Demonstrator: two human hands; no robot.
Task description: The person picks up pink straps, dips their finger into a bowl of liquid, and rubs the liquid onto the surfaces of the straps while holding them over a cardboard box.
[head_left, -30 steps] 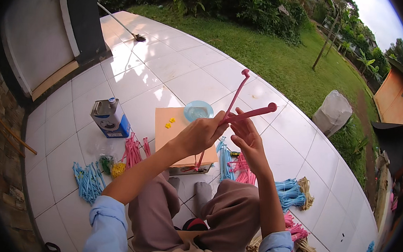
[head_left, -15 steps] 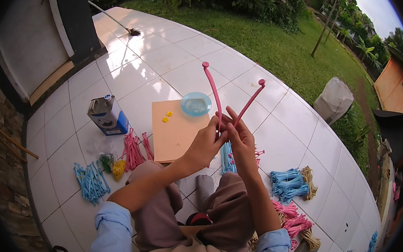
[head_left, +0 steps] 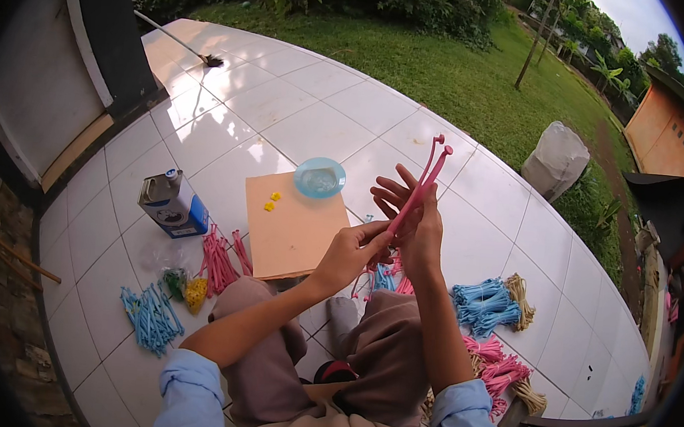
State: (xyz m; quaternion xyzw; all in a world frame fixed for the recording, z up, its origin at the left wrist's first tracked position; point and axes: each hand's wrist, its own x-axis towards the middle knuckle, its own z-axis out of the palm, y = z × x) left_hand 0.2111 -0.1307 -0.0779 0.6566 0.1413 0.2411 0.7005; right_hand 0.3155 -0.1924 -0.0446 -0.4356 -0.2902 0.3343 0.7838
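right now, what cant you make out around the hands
Head view: lower ends of the pink strips, hidden by the left hand and right hand.
Head view: the right hand's exact grip, obscured by overlapping fingers.
Head view: part of the pink bundles, behind the right sleeve.
Head view: the green pieces, too small to identify.

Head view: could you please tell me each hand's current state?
Left hand: closed, pinching long, knob-ended pink strands.
Right hand: spread open; whether it grips them is unclear.

Rolled light-blue sleeves show lower left and lower right; lower centre, loose mauve-brown trousers and a grey sock.
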